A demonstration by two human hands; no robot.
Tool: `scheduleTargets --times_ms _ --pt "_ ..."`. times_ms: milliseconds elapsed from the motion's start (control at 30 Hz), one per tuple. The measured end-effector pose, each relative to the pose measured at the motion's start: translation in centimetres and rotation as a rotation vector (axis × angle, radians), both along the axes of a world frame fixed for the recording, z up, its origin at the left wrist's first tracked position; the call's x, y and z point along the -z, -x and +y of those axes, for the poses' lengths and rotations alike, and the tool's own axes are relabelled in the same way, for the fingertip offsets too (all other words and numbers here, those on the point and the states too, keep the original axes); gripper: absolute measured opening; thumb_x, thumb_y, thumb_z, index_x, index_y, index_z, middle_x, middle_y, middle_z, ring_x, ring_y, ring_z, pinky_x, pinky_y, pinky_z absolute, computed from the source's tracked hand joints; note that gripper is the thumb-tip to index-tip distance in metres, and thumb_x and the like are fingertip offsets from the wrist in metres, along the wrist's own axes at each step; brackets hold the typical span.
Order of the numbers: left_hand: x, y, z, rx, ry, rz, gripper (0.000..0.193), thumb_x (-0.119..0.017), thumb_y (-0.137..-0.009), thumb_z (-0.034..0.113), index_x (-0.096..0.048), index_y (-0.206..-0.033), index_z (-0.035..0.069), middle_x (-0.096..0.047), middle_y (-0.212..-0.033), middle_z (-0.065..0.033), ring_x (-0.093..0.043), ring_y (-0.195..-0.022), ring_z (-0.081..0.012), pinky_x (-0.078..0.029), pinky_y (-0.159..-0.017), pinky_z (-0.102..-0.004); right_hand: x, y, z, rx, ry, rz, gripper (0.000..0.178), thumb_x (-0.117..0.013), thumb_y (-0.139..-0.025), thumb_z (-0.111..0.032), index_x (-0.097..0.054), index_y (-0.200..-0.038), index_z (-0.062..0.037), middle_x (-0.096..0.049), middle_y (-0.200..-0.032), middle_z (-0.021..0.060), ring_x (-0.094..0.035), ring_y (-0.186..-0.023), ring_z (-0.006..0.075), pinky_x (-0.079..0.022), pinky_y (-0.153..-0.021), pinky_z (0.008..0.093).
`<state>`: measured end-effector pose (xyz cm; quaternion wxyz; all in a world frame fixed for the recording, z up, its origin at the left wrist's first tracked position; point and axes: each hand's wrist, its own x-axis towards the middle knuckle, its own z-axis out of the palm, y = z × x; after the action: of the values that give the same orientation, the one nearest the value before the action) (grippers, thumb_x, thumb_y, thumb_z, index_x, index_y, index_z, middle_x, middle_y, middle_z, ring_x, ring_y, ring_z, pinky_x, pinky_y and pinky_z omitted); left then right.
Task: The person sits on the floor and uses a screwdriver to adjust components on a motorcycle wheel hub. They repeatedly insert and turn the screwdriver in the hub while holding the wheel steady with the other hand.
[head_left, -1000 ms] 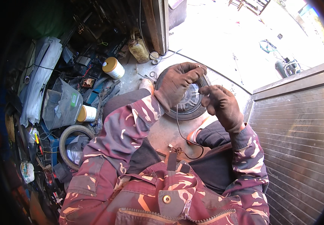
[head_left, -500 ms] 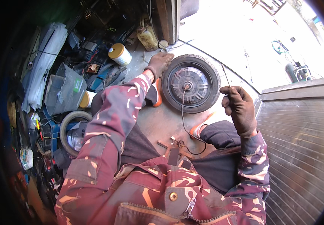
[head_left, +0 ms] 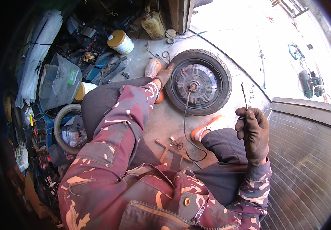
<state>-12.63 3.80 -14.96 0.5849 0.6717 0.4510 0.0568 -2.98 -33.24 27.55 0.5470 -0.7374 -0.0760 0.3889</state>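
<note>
A hub-motor wheel [head_left: 199, 81] with a black tyre lies face up on the floor between my feet. From the middle of its hub a dark cable [head_left: 186, 126] runs toward me. My left hand [head_left: 165, 74], in a brown glove, grips the tyre's left edge; its fingertips are partly hidden against the rubber. Raised to the right of the wheel and apart from it, my gloved right hand [head_left: 254, 130] is closed around a thin metal rod tool [head_left: 244, 96]. The rod points up, and its lower end is hidden in the fingers.
Near me on the floor lies a rusty metal frame [head_left: 167, 150]. A loose tyre [head_left: 60, 128], a clear plastic bin [head_left: 60, 82] and a white tub with a tan lid [head_left: 120, 42] crowd the left. A ribbed metal panel [head_left: 307, 153] borders the right; an air compressor [head_left: 311, 83] stands beyond.
My left hand has come down and back onto the tyre's left edge. My right hand still grips the rod, now lower and farther right in view. The view has shifted slightly.
</note>
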Motion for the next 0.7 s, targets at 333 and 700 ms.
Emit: scheduleTargets --times_ms 333,700 --pt "-8.1 -1.3 -2.8 0.113 -0.271 0.24 0.081 -0.079 -0.093 0.063 -0.066 -0.144 0.001 -0.071 -0.138 -0.0247 -0.067 -0.129 -0.0374 -0.051 -0.111 -0.0432 1.4 0.1 0.3 -0.01 0.024 -0.011 0.034 -0.06 -0.114 -0.029 -0.073 -0.116 0.0031 -0.069 -0.079 0.0059 -0.055 -0.061 0.0078 -0.044 -0.058 0.0226" --pt "-12.5 -6.4 -6.9 0.137 -0.184 0.193 0.093 -0.076 -0.088 0.066 -0.05 -0.157 0.008 -0.058 -0.149 -0.0297 -0.06 -0.139 -0.043 -0.048 -0.118 -0.0481 3.8 -1.0 -0.6 0.016 0.111 -0.068 0.036 -0.062 -0.114 -0.029 -0.072 -0.117 0.0045 -0.072 -0.082 0.0085 -0.061 -0.065 0.0087 -0.048 -0.058 0.023"
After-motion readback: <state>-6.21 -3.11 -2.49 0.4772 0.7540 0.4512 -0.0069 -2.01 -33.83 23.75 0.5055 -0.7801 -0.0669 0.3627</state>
